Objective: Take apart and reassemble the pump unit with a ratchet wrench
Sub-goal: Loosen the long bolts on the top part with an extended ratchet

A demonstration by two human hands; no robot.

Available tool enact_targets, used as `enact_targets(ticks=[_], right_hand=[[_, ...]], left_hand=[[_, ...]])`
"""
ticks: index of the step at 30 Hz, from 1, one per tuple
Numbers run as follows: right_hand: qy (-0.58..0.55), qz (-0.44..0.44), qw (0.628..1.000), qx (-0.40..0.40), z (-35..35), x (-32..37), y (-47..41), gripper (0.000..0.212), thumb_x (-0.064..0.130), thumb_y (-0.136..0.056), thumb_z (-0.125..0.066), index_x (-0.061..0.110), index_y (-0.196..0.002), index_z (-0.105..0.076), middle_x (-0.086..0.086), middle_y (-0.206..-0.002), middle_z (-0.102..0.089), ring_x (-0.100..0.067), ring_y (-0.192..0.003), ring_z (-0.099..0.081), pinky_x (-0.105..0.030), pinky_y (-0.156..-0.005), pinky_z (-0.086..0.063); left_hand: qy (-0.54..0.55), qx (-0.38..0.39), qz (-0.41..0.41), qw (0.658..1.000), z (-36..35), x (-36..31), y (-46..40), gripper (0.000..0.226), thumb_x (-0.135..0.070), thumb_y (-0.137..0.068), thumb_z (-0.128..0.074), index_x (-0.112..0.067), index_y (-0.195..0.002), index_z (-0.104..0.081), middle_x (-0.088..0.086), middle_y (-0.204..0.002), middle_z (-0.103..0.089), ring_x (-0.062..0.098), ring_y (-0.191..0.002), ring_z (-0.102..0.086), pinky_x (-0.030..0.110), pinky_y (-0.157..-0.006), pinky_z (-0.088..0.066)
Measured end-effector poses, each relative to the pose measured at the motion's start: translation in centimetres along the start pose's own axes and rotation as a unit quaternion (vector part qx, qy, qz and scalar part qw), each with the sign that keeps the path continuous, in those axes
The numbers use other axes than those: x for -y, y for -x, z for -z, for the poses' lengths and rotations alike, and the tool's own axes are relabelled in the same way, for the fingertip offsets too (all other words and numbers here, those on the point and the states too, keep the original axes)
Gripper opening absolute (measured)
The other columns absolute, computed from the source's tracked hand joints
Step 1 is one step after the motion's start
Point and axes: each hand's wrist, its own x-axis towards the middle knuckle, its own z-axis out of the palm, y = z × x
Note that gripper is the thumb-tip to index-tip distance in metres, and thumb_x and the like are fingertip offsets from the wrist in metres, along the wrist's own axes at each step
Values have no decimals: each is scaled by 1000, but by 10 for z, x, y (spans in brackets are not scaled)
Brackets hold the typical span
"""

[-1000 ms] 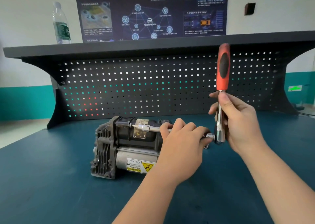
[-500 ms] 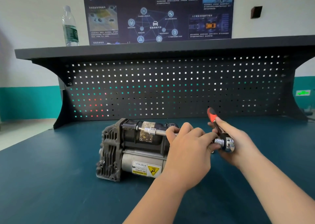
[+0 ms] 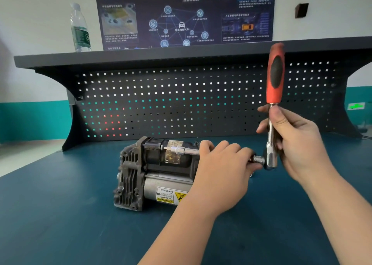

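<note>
Clear plastic water bottle (image 3: 80,29) on shelf, up-left of pump. Dark grey cast-metal pump unit (image 3: 153,174) with silver motor can and yellow warning label, lying on teal bench top (image 3: 60,214), centre-left. Left hand (image 3: 223,170) palm down over pump's right end, fingers curled round chrome extension bar (image 3: 186,150) running along pump top. Right hand (image 3: 296,141) right of pump, fingers clamped on shaft of red-handled chrome ratchet wrench (image 3: 272,111), handle upright.
</note>
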Motion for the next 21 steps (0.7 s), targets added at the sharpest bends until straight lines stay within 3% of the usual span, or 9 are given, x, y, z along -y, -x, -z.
enact_targets(ticks=[6, 9, 12, 15, 18, 21], right_hand=[[-23, -63, 998, -17, 1, -9, -1, 27, 46, -78, -57, 26, -79, -76, 3, -59, -62, -4, -36, -28, -14, -36, -27], [-37, -121, 991, -48, 3, -18, -4, 27, 46, -83, -59, 25, -79, -75, 5, -59, -60, -8, -42, -31, -18, -41, -31], [-61, -230, 968, -84, 6, -30, -5, 28, 41, -89, -59, 19, -80, -72, 5, -62, -56, -9, -45, -38, -21, -43, -36], [-190, -325, 922, -94, 1, -42, -1, 23, 30, -89, -63, 7, -88, -67, 2, -66, -59, -7, -40, -49, -17, -34, -37], [-253, -345, 897, -106, -2, -47, 2, 18, 23, -88, -64, 8, -99, -66, 2, -76, -60, -5, -42, -52, -16, -31, -35], [-200, -337, 915, -92, 2, -43, -1, 20, 33, -87, -65, 14, -91, -69, 5, -64, -56, -7, -41, -48, -21, -37, -37]], left_hand=[[3, -15, 14, 1000, -5, -1, 3, 18, -39, -93, -50, -29, -88, -65, -10, -69, -55, 16, -72, -48, 34, -75, -20], [14, -30, 14, 999, -7, 0, 5, 13, -38, -89, -56, -30, -84, -65, -11, -68, -56, 14, -69, -48, 32, -74, -21], [39, -53, 16, 998, -6, -1, 4, 11, -37, -89, -56, -31, -88, -65, -12, -70, -57, 14, -69, -47, 32, -74, -21], [45, -71, 26, 996, -6, -3, 2, 14, -36, -88, -56, -32, -97, -67, -12, -71, -58, 13, -70, -47, 33, -75, -21], [42, -65, 27, 997, -6, -3, 3, 18, -36, -88, -58, -33, -104, -67, -13, -72, -58, 13, -70, -48, 32, -77, -22], [39, -44, 25, 998, -7, -1, 4, 15, -37, -89, -57, -34, -102, -66, -13, -75, -57, 13, -73, -48, 32, -79, -22]])
